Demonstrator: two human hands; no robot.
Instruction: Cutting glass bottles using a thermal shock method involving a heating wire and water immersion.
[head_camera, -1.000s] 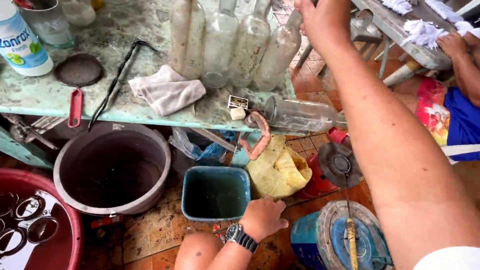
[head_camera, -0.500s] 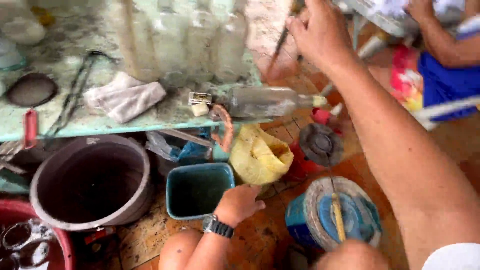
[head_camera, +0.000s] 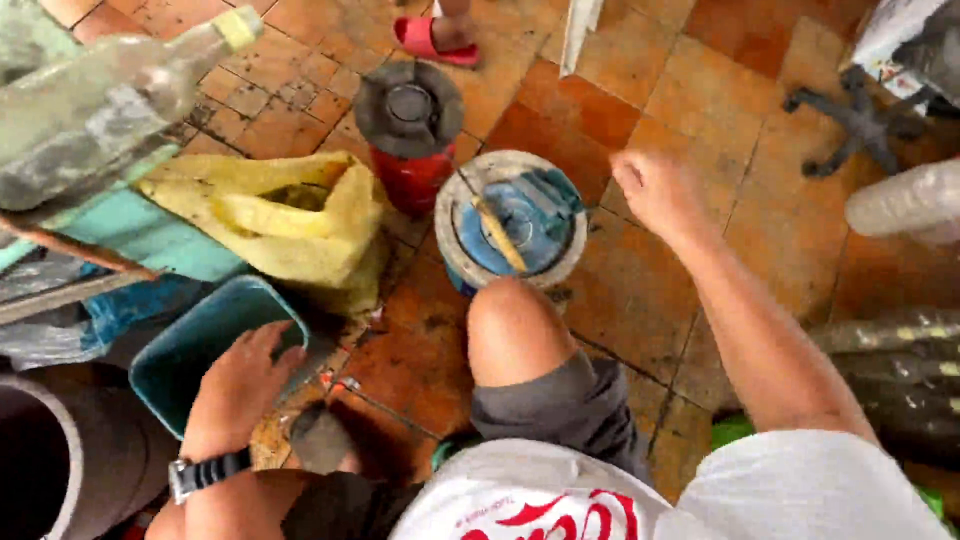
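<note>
Orange tiled floor (head_camera: 640, 90) carries teal tub (head_camera: 200, 345), yellow bag (head_camera: 290, 225), blue can (head_camera: 512, 220).

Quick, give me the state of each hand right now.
Left hand: open, fingers spread on the rim of the teal tub, holding nothing.
Right hand: loosely curled in the air, empty, beside the blue can.

Stick (head_camera: 497, 233) on can (head_camera: 512, 215), bag (head_camera: 285, 225) left

Dusty glass bottle (head_camera: 95, 95) (matt); worn tiles (head_camera: 640, 100).
</note>
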